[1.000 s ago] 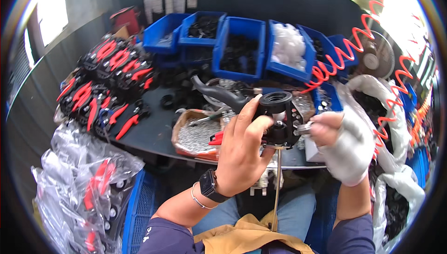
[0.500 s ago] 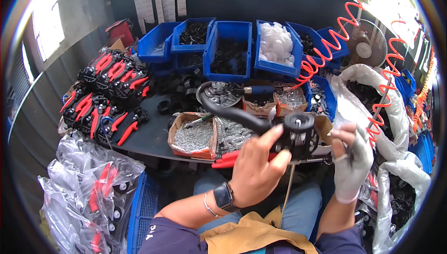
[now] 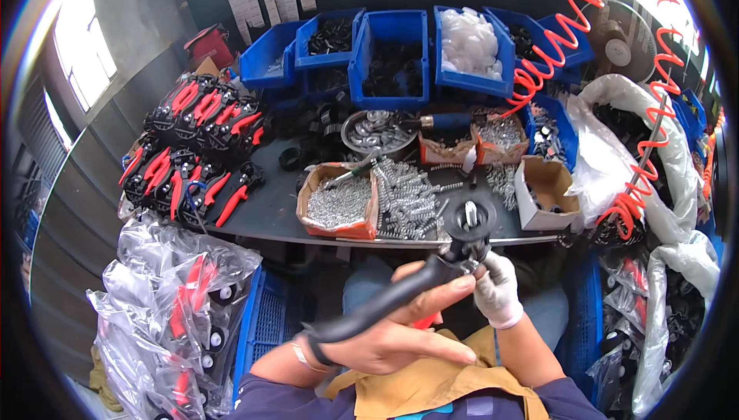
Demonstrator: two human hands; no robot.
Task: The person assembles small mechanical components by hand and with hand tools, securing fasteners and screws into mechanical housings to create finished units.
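Observation:
A black hand tool with a long curved handle (image 3: 385, 301) and a round, ring-like head is held in front of me, above my lap. My left hand (image 3: 385, 335) grips it from below, its fingers partly stretched along the handle. A bit of red handle shows between those fingers. The ring-shaped head points away from me, with a shiny metal piece inside it. My right hand (image 3: 499, 293), in a pale glove, is closed at the base of the head. Whether those fingers also hold a small part is hidden.
On the bench, an orange-edged box (image 3: 339, 200) of small metal parts stands beside a heap of springs (image 3: 404, 197). Behind are a metal bowl (image 3: 377, 133) and blue bins (image 3: 389, 58). Red-handled tools (image 3: 192, 150) are piled left. Coiled red hoses (image 3: 535, 81) hang right; a plastic-wrapped bundle (image 3: 165, 304) sits lower left.
My right hand has come in from the right to the tool's head. My left hand has lowered and turned the tool, so its handle now lies along my forearm. The view has shifted.

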